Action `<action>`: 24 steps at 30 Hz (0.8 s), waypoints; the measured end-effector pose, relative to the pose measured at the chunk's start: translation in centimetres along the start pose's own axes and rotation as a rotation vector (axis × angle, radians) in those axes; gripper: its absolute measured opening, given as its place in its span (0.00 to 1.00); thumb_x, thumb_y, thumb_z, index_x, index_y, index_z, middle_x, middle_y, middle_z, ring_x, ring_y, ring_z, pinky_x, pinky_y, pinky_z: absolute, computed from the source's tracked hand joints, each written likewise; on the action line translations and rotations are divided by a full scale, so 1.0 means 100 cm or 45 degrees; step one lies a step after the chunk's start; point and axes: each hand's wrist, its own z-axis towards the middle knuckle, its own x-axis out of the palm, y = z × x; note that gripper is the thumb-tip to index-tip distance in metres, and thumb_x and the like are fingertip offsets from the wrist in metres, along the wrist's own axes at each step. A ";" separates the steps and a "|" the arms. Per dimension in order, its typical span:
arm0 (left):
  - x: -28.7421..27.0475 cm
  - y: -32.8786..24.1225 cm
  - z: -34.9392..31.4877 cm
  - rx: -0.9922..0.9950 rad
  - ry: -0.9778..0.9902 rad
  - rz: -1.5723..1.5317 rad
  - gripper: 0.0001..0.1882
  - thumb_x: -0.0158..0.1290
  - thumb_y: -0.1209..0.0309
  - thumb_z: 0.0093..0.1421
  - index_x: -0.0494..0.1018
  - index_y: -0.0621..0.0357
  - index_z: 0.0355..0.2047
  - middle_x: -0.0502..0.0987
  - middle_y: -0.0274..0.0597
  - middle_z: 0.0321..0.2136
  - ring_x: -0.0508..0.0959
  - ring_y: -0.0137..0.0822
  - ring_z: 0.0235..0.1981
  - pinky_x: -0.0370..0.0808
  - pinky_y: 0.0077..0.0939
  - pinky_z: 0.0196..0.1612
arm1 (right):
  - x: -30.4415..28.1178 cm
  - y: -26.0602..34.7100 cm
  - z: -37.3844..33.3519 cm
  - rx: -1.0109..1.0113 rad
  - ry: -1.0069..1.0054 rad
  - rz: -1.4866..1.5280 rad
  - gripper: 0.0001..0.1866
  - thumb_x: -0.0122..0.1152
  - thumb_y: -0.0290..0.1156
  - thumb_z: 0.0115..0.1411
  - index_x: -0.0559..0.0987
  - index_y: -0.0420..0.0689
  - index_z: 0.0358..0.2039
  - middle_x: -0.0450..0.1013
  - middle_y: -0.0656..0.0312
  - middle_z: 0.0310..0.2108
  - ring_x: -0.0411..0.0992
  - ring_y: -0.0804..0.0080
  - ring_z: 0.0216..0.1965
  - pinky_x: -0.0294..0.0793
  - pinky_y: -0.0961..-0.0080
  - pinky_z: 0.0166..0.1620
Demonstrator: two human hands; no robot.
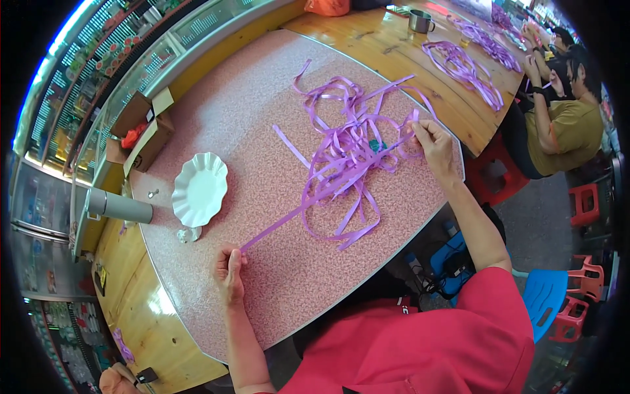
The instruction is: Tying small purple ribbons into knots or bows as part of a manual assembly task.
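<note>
A loose tangle of purple ribbon [341, 171] lies over the middle and right of the pink speckled table [262, 125]. My left hand [230, 272] is closed on a strand of the ribbon, which runs taut from my fingers up into the tangle. At the tangle's right side my right hand [433, 146] pinches another part of the purple ribbon between thumb and fingers. A small green item [377, 146] shows among the loops; its kind is hard to make out.
To the left are a white scalloped plate [200, 190], a pale cylindrical flask [119, 205] and an open cardboard box [147, 134]. On the wooden table [367, 43] stand a metal mug [420, 21] and more ribbon bundles [462, 72]. A seated person [564, 125] works at right, near stools and a blue chair [546, 302].
</note>
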 end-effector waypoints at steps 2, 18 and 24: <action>0.000 0.000 0.000 0.018 0.035 -0.022 0.10 0.48 0.70 0.69 0.68 0.54 0.28 0.66 0.30 0.26 0.64 0.22 0.28 0.62 0.17 0.34 | 0.004 0.000 -0.002 -0.218 -0.131 -0.067 0.09 0.60 0.31 0.66 0.82 0.38 0.36 0.74 0.67 0.24 0.69 0.82 0.26 0.68 0.81 0.30; -0.007 0.010 0.000 -0.123 -0.004 -0.032 0.10 0.52 0.67 0.69 0.71 0.55 0.30 0.69 0.26 0.23 0.65 0.18 0.26 0.61 0.15 0.30 | 0.021 0.000 -0.007 -0.906 -0.039 -0.942 0.03 0.60 0.26 0.58 0.77 0.41 0.31 0.75 0.54 0.31 0.75 0.55 0.36 0.69 0.60 0.43; -0.002 -0.002 -0.001 -0.067 0.011 0.034 0.11 0.52 0.67 0.68 0.72 0.56 0.29 0.69 0.26 0.22 0.65 0.18 0.24 0.61 0.15 0.28 | 0.020 -0.002 -0.005 -0.886 -0.011 -0.983 0.03 0.59 0.28 0.59 0.78 0.42 0.32 0.74 0.54 0.32 0.74 0.54 0.38 0.69 0.60 0.43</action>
